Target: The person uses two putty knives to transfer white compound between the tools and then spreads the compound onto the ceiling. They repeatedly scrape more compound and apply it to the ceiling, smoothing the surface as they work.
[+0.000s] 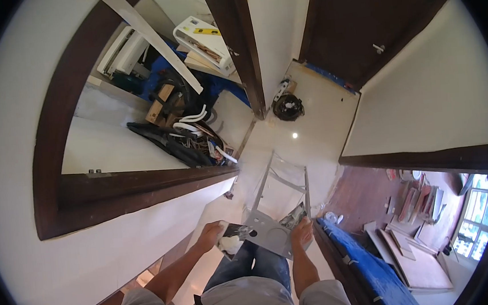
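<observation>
I look straight down at an aluminium stepladder (280, 175) standing on a pale floor. Its grey top platform (270, 233) is just in front of my jeans. My left hand (211, 233) is closed at the platform's left corner, with a crumpled white cloth (229, 245) in its fingers. My right hand (302, 232) grips the platform's right edge, next to some small items lying there. Both forearms reach down from my grey shirt.
A dark wood door frame (143, 186) on the left opens onto a room with air-conditioner units (203, 38), hoses and boxes. A cable coil (287, 106) lies on the floor ahead near a dark door (371, 22). A blue-covered ledge (367, 263) and wooden boards (412, 248) are at right.
</observation>
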The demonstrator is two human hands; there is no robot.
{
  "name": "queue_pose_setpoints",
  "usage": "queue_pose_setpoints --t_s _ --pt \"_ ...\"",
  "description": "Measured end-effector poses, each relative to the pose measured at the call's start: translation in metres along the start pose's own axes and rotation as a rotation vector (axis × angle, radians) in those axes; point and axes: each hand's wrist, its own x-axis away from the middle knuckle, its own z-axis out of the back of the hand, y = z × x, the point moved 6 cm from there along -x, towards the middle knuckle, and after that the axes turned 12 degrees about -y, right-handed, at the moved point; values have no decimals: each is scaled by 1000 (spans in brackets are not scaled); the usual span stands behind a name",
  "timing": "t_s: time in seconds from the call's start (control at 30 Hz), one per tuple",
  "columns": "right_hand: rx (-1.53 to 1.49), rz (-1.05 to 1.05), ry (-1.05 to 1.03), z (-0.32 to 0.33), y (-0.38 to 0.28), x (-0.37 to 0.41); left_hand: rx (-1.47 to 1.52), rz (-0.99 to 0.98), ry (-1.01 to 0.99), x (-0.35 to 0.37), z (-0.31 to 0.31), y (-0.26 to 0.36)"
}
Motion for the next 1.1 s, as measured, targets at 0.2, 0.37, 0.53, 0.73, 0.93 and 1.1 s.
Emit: queue_pose_setpoints --t_s 0.2,0.37,0.53,0.73,0.93,1.1 --pt "-10 -27 -19 5 -1 7 74 -43 192 50 27 5" --pt "8 66 -22 8 -5 18 -71 -24 339 104 63 56" --pt "-16 26 -145 13 -14 12 75 -138 485 146 96 87" --pt "-326 17 -120 -2 -7 -11 508 -231 520 150 51 81" --pt "-1282 148 -728 -29 -29 -95 676 -132 603 137 13 46" --pt "-1053 445 -966 30 -129 -70 666 -228 443 115 12 75"
